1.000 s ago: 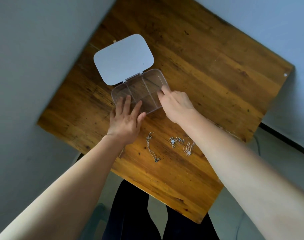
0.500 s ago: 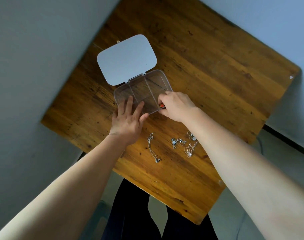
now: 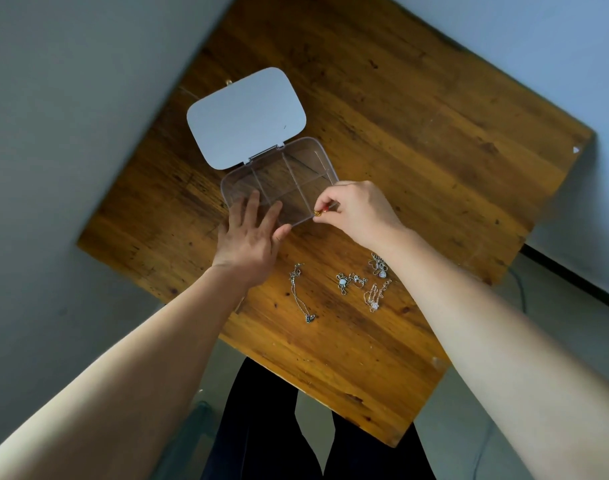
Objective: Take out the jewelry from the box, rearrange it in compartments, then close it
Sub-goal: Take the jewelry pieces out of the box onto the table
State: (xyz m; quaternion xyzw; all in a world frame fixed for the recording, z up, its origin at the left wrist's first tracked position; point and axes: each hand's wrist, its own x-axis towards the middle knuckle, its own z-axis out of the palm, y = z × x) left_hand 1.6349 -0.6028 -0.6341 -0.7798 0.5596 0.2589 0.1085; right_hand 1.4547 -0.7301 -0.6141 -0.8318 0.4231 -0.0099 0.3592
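1. Lifting the last small piece [image 3: 319, 212] out is the step now, I judge; my right hand [image 3: 358, 209] has its fingers [image 3: 325, 206] pinched together on this gold and red thing, at the near right corner of the box [image 3: 279, 181].
2. My left hand [image 3: 251, 233] lies flat with fingers spread on the near left part of the box. I would press there so the box does not slide.
3. The compartments look empty; the lid [image 3: 246, 116] lies open behind.
4. I would put the piece on the bench [image 3: 417, 133], apart from the chains [image 3: 351, 282] near my right forearm, so nothing tangles.
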